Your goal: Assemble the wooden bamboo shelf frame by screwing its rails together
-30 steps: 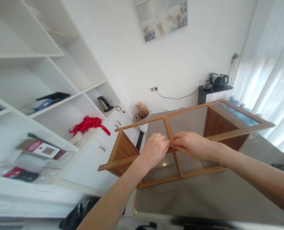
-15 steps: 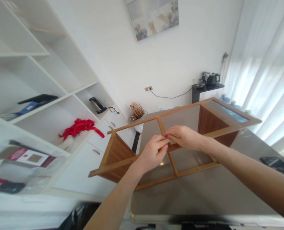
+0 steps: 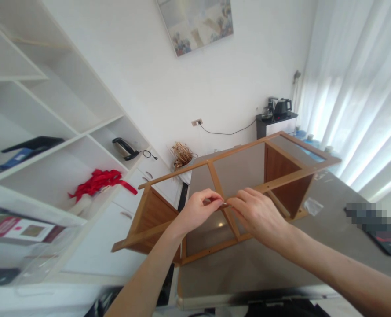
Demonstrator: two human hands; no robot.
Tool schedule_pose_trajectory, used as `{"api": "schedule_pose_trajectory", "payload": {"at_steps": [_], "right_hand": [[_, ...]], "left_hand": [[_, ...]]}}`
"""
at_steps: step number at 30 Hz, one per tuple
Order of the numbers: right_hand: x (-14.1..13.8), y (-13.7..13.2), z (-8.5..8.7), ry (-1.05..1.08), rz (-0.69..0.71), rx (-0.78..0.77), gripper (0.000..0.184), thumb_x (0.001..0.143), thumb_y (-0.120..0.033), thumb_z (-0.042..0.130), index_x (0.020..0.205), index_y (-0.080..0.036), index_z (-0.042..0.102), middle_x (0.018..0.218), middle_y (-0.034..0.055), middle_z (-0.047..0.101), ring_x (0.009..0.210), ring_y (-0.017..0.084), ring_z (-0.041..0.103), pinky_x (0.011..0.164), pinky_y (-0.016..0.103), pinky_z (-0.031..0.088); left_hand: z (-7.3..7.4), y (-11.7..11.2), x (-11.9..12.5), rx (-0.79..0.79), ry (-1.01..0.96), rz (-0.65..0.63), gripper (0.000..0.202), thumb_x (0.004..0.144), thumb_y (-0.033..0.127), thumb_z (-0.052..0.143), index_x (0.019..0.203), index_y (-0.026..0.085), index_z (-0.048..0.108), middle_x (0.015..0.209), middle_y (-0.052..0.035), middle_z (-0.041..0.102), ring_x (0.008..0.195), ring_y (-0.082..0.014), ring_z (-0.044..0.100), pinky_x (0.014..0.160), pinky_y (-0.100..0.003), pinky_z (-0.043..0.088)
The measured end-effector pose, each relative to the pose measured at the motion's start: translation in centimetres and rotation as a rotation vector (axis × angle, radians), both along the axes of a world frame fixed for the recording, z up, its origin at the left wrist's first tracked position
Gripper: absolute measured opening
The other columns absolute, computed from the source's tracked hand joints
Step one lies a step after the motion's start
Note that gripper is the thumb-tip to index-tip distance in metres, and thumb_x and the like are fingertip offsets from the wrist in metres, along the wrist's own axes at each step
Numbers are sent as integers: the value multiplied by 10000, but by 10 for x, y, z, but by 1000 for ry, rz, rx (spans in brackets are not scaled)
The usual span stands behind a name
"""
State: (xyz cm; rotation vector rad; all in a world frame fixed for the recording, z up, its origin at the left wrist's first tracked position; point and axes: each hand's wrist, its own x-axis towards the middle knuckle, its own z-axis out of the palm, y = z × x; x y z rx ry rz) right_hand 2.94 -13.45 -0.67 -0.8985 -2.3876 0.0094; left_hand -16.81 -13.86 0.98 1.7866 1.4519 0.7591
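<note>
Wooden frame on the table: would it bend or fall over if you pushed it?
Probably stiff: the wooden frame is straight bars joined to solid side panels. Likely light, being mostly open gaps. It lies broad on the table, so a push would more likely slide it than tip it.

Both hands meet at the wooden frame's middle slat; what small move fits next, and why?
Probably hold the left hand steady and ease the small pale piece against the middle slat with the right hand: both hands pinch it right beside that slat.

Bright daylight came through the sheer white curtains [image 3: 356, 97]; edges curved and blurred, with 1 pixelated patch.
</note>
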Motion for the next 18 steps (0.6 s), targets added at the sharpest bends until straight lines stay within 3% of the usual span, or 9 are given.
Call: {"api": "schedule_pose_trajectory", "payload": {"at_steps": [7,12,18], "right_hand": [[-16,-20,-6,-3,18,91,211,885,-112,491,704,-165,587,702,39,581,668,169,475,638,318,334],[-31,-28,-9,55,59,131,211,874,-148,527,675,-167,591,716,48,608,693,182,520,642,315,385],[-32,-32,-11,123,196,8,136,881,-188,514,918,-140,635,911,96,662,877,214,576,802,334,457]], "left_hand": [[0,-2,-9,-15,90,72,261,764,412,650,746,152,645,715,-16,654,687,-157,596,624,-257,462],[10,-4,-5,18,258,-30,310,816,423,558,724,155,683,740,-26,660,683,-161,587,629,-265,442],[18,-1,-5,112,470,-149,267,853,335,527,729,168,694,747,-27,659,712,-163,588,670,-274,426]]}}
